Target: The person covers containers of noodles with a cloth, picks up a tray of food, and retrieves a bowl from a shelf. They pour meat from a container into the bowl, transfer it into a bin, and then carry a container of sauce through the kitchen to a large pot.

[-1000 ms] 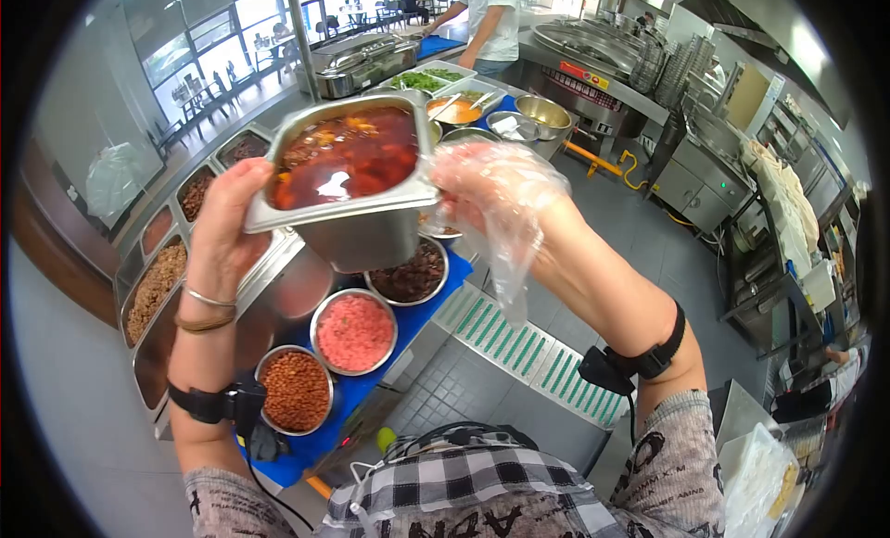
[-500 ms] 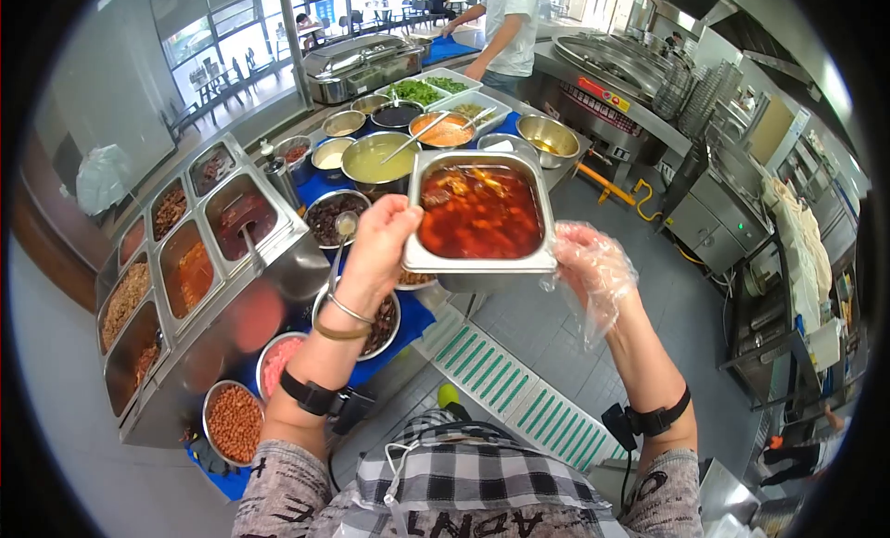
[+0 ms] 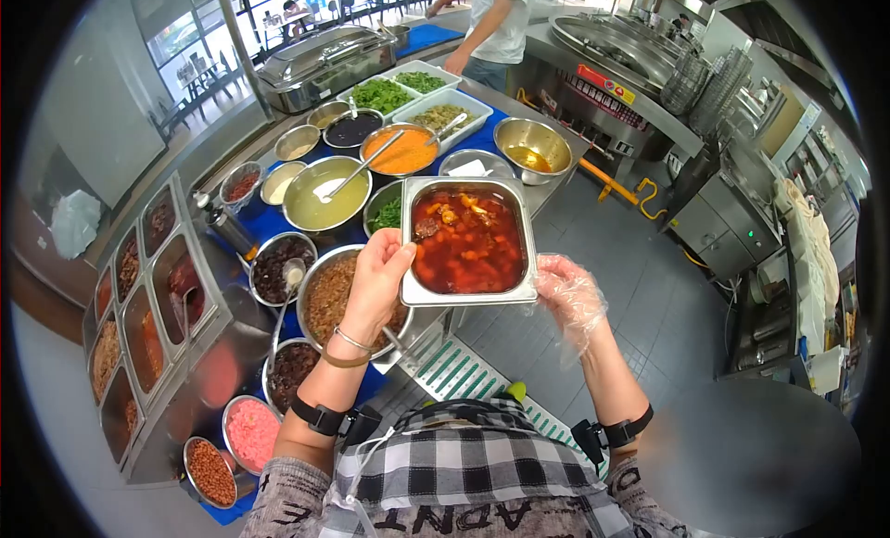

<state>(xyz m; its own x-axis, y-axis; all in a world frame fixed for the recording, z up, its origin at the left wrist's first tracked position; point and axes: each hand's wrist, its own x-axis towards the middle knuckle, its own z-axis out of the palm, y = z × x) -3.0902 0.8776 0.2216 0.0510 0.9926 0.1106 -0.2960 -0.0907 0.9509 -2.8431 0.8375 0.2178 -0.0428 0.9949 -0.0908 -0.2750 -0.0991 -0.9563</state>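
Between my two hands I hold up a square steel pan [image 3: 521, 295] of dark red soupy food [image 3: 466, 246] with chunks in it. My left hand [image 3: 378, 271], bare, grips the pan's left rim with the thumb on top. On the right side, my right hand [image 3: 567, 292] in a clear plastic glove has its fingers closed on the rim. Below and left of the pan is a bowl of brown minced food [image 3: 336, 297], partly behind my left hand. A bowl of chopped greens [image 3: 385, 212] is partly covered by the pan.
Sauce bowls, including a yellow-green one [image 3: 320, 200] and an orange one [image 3: 405, 153], crowd the blue-covered counter. Steel food wells [image 3: 153, 325] stand at left. A person in white [image 3: 496, 28] works behind. A green-slotted drain grate [image 3: 454, 371] crosses the floor.
The view has shifted, and the pan with both hands now sits slightly lower. More of the counter shows to the left of the pan. Both hands keep their hold.
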